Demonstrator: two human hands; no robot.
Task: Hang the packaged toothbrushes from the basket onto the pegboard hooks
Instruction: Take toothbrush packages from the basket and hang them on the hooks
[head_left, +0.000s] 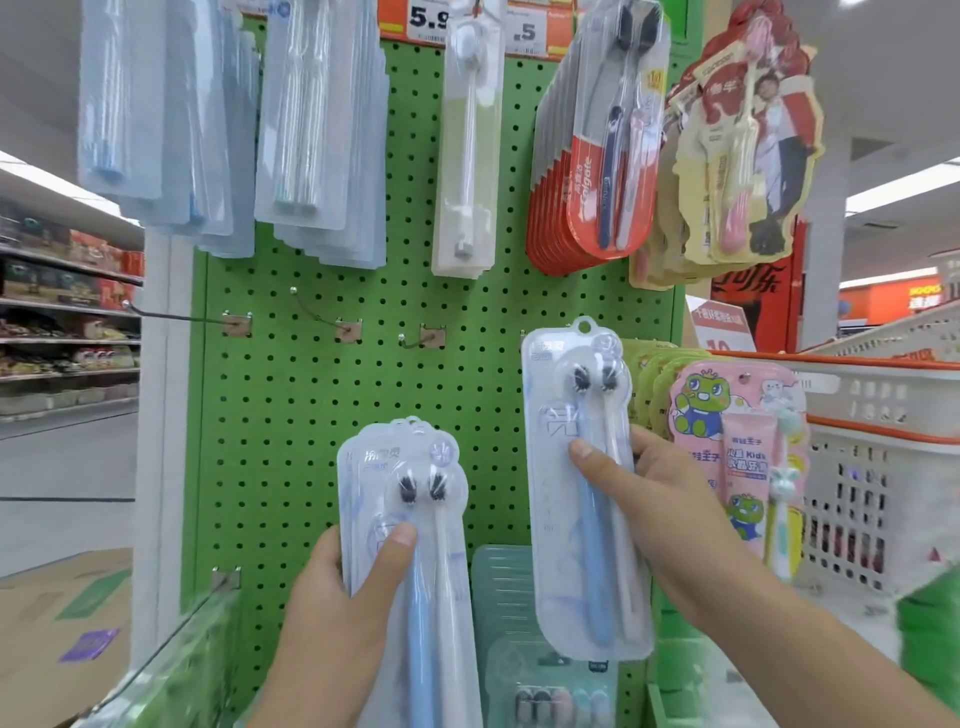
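My left hand (337, 618) grips a stack of clear toothbrush packs (410, 499) with blue and white brushes, thumb across the front, low in front of the green pegboard (311, 415). A single matching pack (582, 467) is held upright in my right hand (649, 493), pinched between thumb and fingers. Its hang hole sits just right of and slightly below the row of bare hooks (415, 340). Another bare hook (311, 312) and a long one (171, 314) stick out further left. At the right stands the white basket with an orange rim (883, 415).
Packs fill the upper hooks: blue ones (171, 130), a white single brush (467, 156), red Colgate packs (587, 171) and a pink kids' pack (743, 145). Pink and green kids' sets (737, 441) hang right of my hand. Store shelves (62, 322) run along the left.
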